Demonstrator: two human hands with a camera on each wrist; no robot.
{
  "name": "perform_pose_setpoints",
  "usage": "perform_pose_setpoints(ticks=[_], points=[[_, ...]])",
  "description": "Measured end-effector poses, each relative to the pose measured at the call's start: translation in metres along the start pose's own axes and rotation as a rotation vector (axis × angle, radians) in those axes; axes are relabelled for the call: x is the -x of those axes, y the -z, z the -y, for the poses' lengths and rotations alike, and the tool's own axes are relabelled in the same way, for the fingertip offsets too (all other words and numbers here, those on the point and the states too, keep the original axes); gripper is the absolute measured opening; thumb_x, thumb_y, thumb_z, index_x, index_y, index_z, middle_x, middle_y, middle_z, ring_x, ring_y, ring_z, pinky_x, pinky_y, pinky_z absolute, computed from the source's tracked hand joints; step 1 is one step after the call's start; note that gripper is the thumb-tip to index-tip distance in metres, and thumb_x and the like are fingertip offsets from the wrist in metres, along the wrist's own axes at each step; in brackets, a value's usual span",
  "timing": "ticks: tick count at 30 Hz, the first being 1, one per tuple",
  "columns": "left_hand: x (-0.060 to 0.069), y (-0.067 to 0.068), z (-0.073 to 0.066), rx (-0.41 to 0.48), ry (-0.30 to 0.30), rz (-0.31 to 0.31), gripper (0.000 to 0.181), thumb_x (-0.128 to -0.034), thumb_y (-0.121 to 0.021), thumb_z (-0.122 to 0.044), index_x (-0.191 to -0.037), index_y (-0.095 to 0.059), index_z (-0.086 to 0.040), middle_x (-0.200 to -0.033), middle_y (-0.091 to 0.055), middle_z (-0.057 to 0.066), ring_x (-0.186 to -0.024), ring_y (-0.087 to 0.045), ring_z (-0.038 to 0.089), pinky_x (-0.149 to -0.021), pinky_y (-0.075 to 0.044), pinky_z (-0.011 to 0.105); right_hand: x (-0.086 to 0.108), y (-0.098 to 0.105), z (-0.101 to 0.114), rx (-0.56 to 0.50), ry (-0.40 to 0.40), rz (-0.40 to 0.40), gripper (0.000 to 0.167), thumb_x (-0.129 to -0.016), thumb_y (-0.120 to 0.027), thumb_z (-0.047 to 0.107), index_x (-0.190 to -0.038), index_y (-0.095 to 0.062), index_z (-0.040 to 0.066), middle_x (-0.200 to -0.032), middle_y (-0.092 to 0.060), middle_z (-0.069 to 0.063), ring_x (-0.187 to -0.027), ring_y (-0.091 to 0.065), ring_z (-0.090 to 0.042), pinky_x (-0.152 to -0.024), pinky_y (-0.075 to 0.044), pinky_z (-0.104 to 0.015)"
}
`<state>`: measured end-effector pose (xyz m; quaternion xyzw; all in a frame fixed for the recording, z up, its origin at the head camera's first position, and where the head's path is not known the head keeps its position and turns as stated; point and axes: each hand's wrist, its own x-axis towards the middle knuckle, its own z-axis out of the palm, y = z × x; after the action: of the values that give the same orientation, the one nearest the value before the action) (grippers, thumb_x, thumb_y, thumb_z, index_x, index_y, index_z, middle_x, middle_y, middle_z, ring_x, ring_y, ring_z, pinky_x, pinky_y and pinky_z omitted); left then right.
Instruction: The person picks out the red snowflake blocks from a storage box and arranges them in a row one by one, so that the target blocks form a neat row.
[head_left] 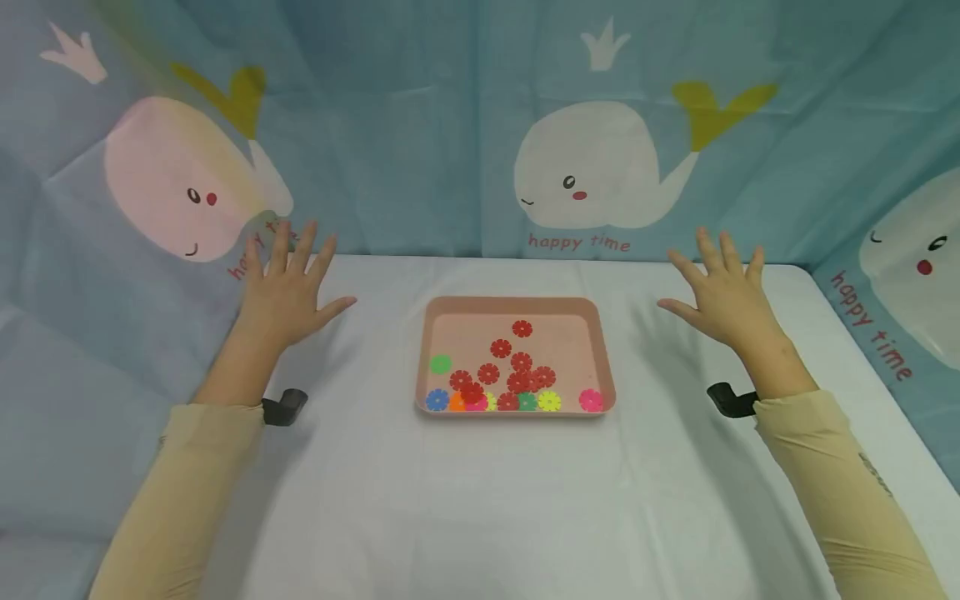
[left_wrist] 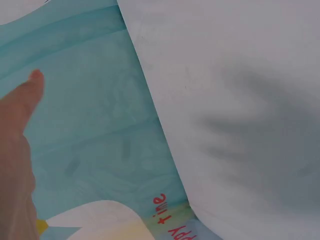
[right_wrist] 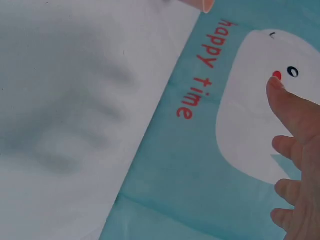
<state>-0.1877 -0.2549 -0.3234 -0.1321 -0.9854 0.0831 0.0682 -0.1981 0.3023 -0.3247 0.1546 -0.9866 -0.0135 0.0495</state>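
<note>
Spread hands (head_left: 281, 292) (head_left: 723, 296), tray (head_left: 512, 306) of discs (head_left: 522, 329) between, curtain (head_left: 420, 175) reading "happy time"

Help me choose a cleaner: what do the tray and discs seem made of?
The tray: probably plastic, smooth and fairly matte, with even colour and rounded corners. The discs: likely plastic too, brightly coloured with mostly notched edges; their finish is unclear.

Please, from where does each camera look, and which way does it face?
Head: on the person's head, facing forward and down at tray, table and curtain; left hand, right hand and sleeves show.
Left wrist: worn there, facing table edge and curtain; part of the left hand shows.
Right wrist: worn there, facing table edge and curtain; thumb and fingers show.
Both wrist views share table, curtain and red lettering.
</note>
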Motion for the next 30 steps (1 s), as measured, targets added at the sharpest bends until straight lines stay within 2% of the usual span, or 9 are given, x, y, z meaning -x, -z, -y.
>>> perform_pose_setpoints(ticks=[5,13,17,19,22,26,28,30], points=[[-0.003,0.0,-0.003,0.0,0.022,0.011,0.092,-0.0899,-0.047,-0.06,-0.152,-0.001,-0.011,-0.156,0.009,0.02,-0.137,0.027,0.033,-0.104,0.012,0.066,0.001,-0.001,-0.002,0.007,-0.01,-0.005,0.075,-0.089,-0.059,0.047,-0.147,-0.03,0.009,-0.154,-0.002,-0.027,-0.139,0.005,-0.047,-0.099,0.007,-0.074],[0.0,-0.004,-0.003,-0.016,0.072,0.038,0.094,-0.0883,-0.047,-0.062,-0.152,-0.002,-0.009,-0.156,0.009,0.019,-0.138,0.025,0.034,-0.103,0.011,0.067,-0.003,-0.003,0.003,0.003,0.001,0.001,0.073,-0.09,-0.06,0.043,-0.146,-0.03,0.006,-0.153,-0.003,-0.029,-0.139,0.006,-0.048,-0.098,0.007,-0.074],[0.002,-0.007,-0.011,-0.02,0.103,0.046,0.092,-0.0903,-0.044,-0.061,-0.152,-0.001,-0.008,-0.155,0.015,0.018,-0.136,0.027,0.035,-0.103,0.012,0.067,-0.003,-0.005,0.011,-0.068,0.011,-0.01,0.071,-0.09,-0.062,0.036,-0.145,-0.031,0.002,-0.152,-0.004,-0.032,-0.138,0.002,-0.05,-0.099,0.002,-0.074],[0.006,-0.012,-0.025,0.022,0.11,0.028,0.089,-0.0915,-0.043,-0.059,-0.152,-0.003,-0.008,-0.155,0.015,0.018,-0.137,0.025,0.035,-0.103,0.012,0.067,-0.001,-0.007,0.018,-0.167,0.004,-0.018,0.071,-0.09,-0.063,0.033,-0.145,-0.031,0.001,-0.151,-0.006,-0.032,-0.138,-0.002,-0.05,-0.101,-0.003,-0.072],[0.016,-0.027,-0.058,0.132,0.084,-0.019,0.083,-0.0936,-0.042,-0.055,-0.152,-0.006,-0.008,-0.156,0.011,0.017,-0.14,0.019,0.035,-0.105,0.011,0.065,0.001,-0.01,0.034,-0.369,-0.013,-0.02,0.071,-0.091,-0.063,0.029,-0.146,-0.029,0.001,-0.152,-0.011,-0.03,-0.139,-0.008,-0.047,-0.105,-0.011,-0.067],[0.035,-0.046,-0.105,0.289,0.017,-0.043,0.078,-0.0946,-0.045,-0.048,-0.152,-0.011,-0.008,-0.157,0.004,0.017,-0.142,0.009,0.037,-0.107,0.007,0.063,0.002,-0.02,0.064,-0.557,0.007,-0.063,0.065,-0.09,-0.065,0.023,-0.144,-0.035,0.001,-0.146,-0.031,-0.025,-0.134,-0.027,-0.041,-0.104,-0.025,-0.06],[0.043,-0.055,-0.12,0.344,0.005,-0.039,0.076,-0.0948,-0.045,-0.046,-0.152,-0.012,-0.006,-0.157,0.002,0.017,-0.142,0.007,0.038,-0.107,0.004,0.064,0.002,-0.028,0.08,-0.617,0.042,-0.089,0.058,-0.09,-0.065,0.019,-0.14,-0.041,0.0,-0.138,-0.043,-0.023,-0.127,-0.039,-0.038,-0.101,-0.033,-0.057],[0.049,-0.063,-0.129,0.378,0.006,-0.019,0.075,-0.0953,-0.044,-0.045,-0.151,-0.013,-0.005,-0.157,0.0,0.018,-0.142,0.006,0.038,-0.107,0.002,0.066,0.001,-0.036,0.098,-0.691,0.071,-0.092,0.051,-0.089,-0.065,0.014,-0.135,-0.047,0.0,-0.128,-0.052,-0.022,-0.116,-0.049,-0.036,-0.096,-0.041,-0.054]])
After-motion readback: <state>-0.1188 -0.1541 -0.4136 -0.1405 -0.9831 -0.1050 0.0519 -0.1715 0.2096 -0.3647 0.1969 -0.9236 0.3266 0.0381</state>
